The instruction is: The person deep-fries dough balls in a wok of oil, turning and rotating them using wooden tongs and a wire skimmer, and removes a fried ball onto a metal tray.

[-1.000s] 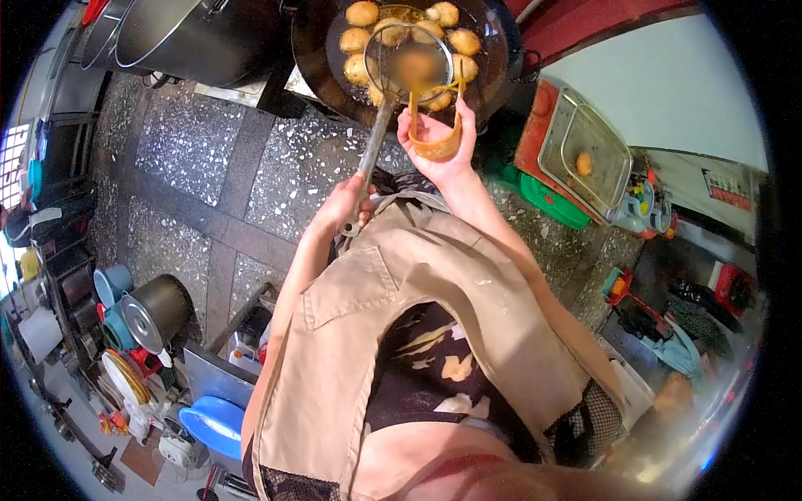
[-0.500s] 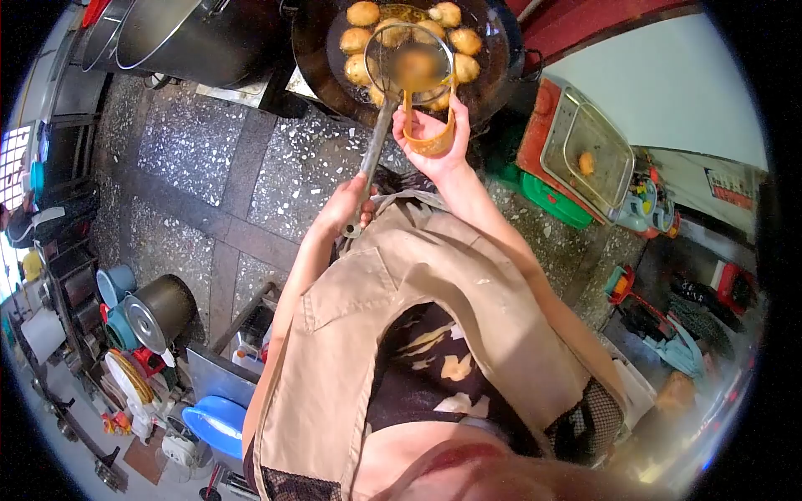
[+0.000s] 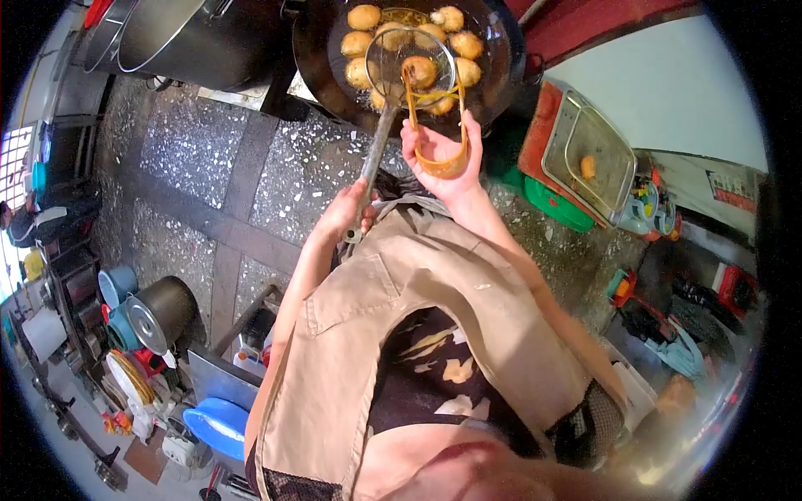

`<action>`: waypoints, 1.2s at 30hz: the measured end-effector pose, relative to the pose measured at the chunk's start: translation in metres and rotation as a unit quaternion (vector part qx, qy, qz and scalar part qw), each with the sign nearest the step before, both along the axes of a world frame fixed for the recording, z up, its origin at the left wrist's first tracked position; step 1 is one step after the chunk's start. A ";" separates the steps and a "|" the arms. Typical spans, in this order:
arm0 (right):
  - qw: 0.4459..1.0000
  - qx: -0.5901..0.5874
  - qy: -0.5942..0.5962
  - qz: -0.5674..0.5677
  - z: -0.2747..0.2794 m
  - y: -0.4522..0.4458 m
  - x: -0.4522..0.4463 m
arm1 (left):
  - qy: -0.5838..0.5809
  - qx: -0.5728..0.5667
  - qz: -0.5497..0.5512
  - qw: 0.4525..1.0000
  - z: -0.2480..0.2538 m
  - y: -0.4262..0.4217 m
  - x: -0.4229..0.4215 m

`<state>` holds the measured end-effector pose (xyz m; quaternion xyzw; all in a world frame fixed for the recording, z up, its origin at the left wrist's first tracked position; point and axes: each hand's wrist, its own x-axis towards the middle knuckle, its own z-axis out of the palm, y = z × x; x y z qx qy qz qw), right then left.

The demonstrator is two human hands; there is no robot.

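My left hand [image 3: 344, 210] is closed around the long metal handle of a wire skimmer [image 3: 382, 140]. Its round mesh head hangs over a dark wok [image 3: 322, 79] of oil. One browned fried ball [image 3: 419, 72] lies in the skimmer. Through and around the mesh, several other golden fried balls [image 3: 357, 43] show in the wok. In my right hand [image 3: 455, 154] is a pair of U-shaped wooden tongs [image 3: 443, 168], bend toward my palm. The tongs' arms stand apart, one tip close by the ball in the skimmer; whether it touches is unclear.
Large dark pots [image 3: 180, 42] stand left of the wok. To the right, a metal tray with a wire rack [image 3: 603, 138] bears one fried piece, above a green basin [image 3: 555, 204]. A lidded pot [image 3: 163, 309] and a blue basin [image 3: 215, 424] are at lower left.
The tongs' arms have spread apart, and my right hand has shifted slightly right and down. The ball, blurred before, now shows sharply in the skimmer. My left hand has barely moved.
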<state>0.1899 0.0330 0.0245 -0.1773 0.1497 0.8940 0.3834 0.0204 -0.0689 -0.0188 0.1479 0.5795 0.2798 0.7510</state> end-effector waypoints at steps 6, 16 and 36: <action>0.998 -0.002 -0.032 0.059 -0.020 -0.003 0.005 | -0.006 -0.009 0.005 1.000 0.001 -0.001 0.001; 0.993 0.000 -0.084 0.086 -0.037 0.004 0.016 | -0.007 -0.035 0.015 0.999 0.001 0.000 -0.001; 0.997 0.022 -0.046 0.061 -0.040 0.000 0.024 | 0.002 -0.030 0.007 1.000 -0.008 -0.002 -0.001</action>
